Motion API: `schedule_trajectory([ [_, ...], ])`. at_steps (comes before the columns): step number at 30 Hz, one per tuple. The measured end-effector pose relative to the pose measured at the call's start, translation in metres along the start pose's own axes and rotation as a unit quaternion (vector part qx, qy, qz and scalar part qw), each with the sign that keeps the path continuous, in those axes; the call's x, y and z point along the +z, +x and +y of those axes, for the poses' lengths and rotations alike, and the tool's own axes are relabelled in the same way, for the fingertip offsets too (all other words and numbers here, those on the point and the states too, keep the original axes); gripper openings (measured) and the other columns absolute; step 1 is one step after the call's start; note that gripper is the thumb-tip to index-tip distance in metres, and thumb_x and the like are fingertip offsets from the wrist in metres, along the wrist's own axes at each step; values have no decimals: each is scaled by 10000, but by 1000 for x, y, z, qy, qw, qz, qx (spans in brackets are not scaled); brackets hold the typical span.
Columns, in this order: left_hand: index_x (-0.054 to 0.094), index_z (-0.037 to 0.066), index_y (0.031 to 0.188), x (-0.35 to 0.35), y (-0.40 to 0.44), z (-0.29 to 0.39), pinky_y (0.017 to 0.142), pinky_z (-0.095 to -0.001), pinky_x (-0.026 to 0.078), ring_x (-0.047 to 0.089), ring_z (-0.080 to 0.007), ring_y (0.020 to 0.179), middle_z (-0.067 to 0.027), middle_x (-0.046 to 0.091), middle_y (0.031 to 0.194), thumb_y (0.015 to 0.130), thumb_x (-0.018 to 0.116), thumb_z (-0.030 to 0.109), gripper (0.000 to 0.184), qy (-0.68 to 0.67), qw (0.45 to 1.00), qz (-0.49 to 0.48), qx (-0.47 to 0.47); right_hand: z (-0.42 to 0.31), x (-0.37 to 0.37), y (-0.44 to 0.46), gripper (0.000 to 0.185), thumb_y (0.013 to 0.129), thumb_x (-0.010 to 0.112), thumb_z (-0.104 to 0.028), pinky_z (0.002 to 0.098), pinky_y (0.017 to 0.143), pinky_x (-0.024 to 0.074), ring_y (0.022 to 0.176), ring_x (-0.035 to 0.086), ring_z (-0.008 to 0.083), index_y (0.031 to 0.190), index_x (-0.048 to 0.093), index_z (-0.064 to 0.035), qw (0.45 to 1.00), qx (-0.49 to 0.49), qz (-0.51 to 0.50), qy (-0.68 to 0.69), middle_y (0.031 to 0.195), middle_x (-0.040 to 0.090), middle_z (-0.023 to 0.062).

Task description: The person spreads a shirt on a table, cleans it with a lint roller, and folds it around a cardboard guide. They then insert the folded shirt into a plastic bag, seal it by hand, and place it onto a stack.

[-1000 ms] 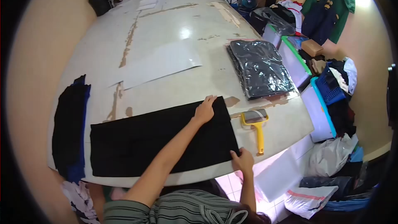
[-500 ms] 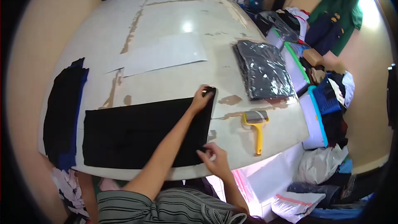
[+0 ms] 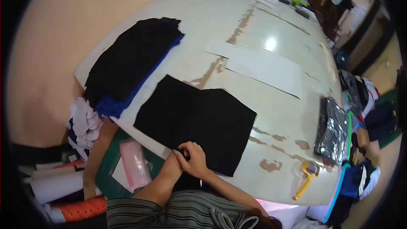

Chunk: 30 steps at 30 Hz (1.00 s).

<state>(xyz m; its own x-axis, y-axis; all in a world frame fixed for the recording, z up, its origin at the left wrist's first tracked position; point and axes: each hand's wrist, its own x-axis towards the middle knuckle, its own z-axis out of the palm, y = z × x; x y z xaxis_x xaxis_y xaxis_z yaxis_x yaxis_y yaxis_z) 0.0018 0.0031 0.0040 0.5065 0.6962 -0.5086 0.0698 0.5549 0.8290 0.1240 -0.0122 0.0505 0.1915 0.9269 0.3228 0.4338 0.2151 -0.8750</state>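
Note:
A black cloth (image 3: 212,123) lies on the table, part of it doubled over, near the front edge. At its near edge my right hand (image 3: 194,159) is closed, thumb and fingers curled round a bit of the cloth. My left hand (image 3: 175,159) is close against it, its fingers mostly hidden behind the right hand. To the left lies a stack of black cloth (image 3: 131,55) with blue cloth (image 3: 111,107) under it. A yellow-handled lint roller (image 3: 306,180) rests on the table to the right.
White paper sheets (image 3: 267,71) lie on the table (image 3: 271,186) beyond the black cloth. Clear-wrapped dark goods (image 3: 331,131) are at the right edge. Below the left edge are pale cloth (image 3: 87,121), a pink packet (image 3: 135,165) and rolls (image 3: 57,188).
The view has turned left. Both hands have come together at the cloth's near edge, away from its right end. The cloth, earlier one long strip, now looks shorter and folded.

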Motion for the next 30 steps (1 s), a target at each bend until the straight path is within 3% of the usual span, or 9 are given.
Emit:
schedule_trajectory([
  [10,425,17,1232,-109,39,40,848,-249,401,503,-147,955,-77,524,1097,868,480,265,444,-188,979,71,16,-6,114,74,171,721,632,-192,318,491,368,495,470,206,777,540,-59,998,26,-40,31,534,451,45],
  [20,437,-6,1216,-152,166,120,863,-254,393,500,-161,989,-91,522,1119,855,510,297,477,-332,943,-16,14,4,166,105,172,728,637,-182,299,452,334,439,433,181,765,538,-47,997,59,-23,54,490,417,45],
  [22,440,-11,1213,-151,195,138,867,-255,392,500,-164,996,-94,522,1124,852,516,303,484,-342,939,-38,7,6,168,102,159,744,648,-117,223,421,282,437,345,68,775,522,-25,984,125,-47,119,494,371,4],
  [24,442,-15,1210,-152,219,151,870,-256,390,499,-166,1003,-97,522,1129,849,523,309,492,-337,940,-54,-1,7,169,104,155,757,636,-100,200,416,259,441,320,38,799,514,-14,982,128,-61,126,485,356,-11],
  [26,444,-20,1207,-151,237,163,873,-257,389,499,-169,1010,-99,521,1133,847,529,315,499,-298,952,-68,-4,11,172,106,190,734,630,-137,296,454,353,429,430,171,836,517,-24,971,189,-80,121,493,421,57],
  [27,446,-22,1205,-153,244,168,874,-257,388,498,-171,1013,-101,521,1135,845,532,318,503,-267,961,-76,-3,15,175,108,190,734,630,-137,296,454,353,429,430,171,836,517,-24,971,192,-82,120,493,421,57],
  [29,451,-44,1192,-156,257,179,892,-262,379,491,-182,1041,-117,514,1156,829,554,356,550,-140,986,-72,44,25,182,112,223,742,599,-118,327,494,384,506,490,213,911,492,-19,974,172,-108,103,594,485,88],
  [30,451,-44,1192,-159,260,183,892,-262,379,491,-182,1041,-117,514,1156,829,554,356,550,-139,987,-73,38,34,186,111,299,743,568,-127,350,551,407,619,524,249,1004,484,-7,979,149,-138,24,739,513,114],
])
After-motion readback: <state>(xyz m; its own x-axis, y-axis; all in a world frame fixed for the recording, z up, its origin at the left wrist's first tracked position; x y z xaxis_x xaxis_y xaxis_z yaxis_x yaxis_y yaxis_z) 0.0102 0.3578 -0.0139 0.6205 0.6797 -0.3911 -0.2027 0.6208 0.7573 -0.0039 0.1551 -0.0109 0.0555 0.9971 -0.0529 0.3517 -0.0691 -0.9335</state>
